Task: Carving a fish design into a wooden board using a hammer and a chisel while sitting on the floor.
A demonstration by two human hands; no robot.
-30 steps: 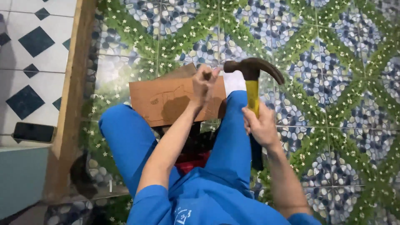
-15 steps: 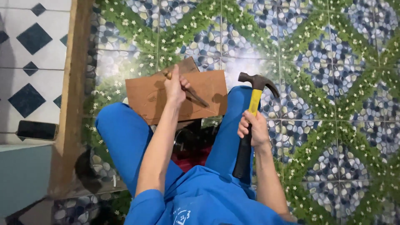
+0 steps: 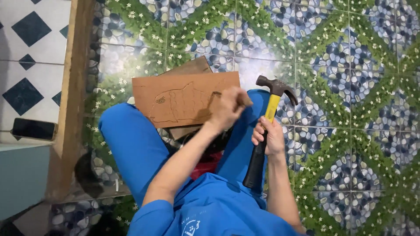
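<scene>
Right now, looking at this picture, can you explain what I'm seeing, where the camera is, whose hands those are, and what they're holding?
The picture comes from a camera worn on a person's head, looking down, so you see their own arms and blue-clad legs from above. They sit on a tiled floor printed with pebbles and green vines. Across the legs lies a flat wooden board with a fish outline cut into it; a second board peeks out behind it. The left hand rests on the board's right end, gripping a thin tool whose tip I cannot make out. The right hand holds a claw hammer with a yellow and black handle, head raised beside the board. A dark phone lies on the ledge at the left.
</scene>
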